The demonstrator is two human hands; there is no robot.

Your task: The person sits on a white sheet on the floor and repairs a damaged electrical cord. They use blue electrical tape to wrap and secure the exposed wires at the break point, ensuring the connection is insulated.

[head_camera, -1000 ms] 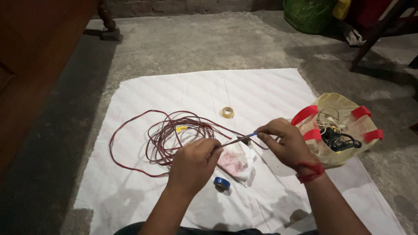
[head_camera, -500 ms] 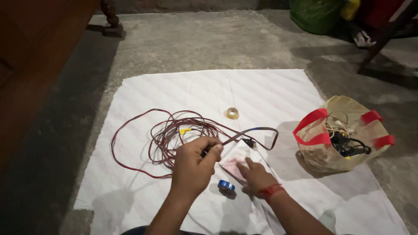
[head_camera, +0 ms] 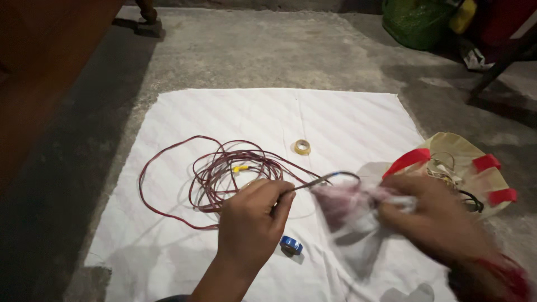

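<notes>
Red wire coil lies loose on the white cloth, left of centre, on the concrete floor. One strand runs from it toward 3 o'clock into the left hand, whose grip is pinched narrow on the wire end. Right hand, motion-blurred, at 3 o'clock of the left; its grip is closed on a crumpled clear plastic bag with something pinkish inside. Blue tape roll just beside the left hand at 4 o'clock. Yellowish tape roll at 12 o'clock, well apart. Tan bag with red handles at the cloth's right edge, behind the right hand.
</notes>
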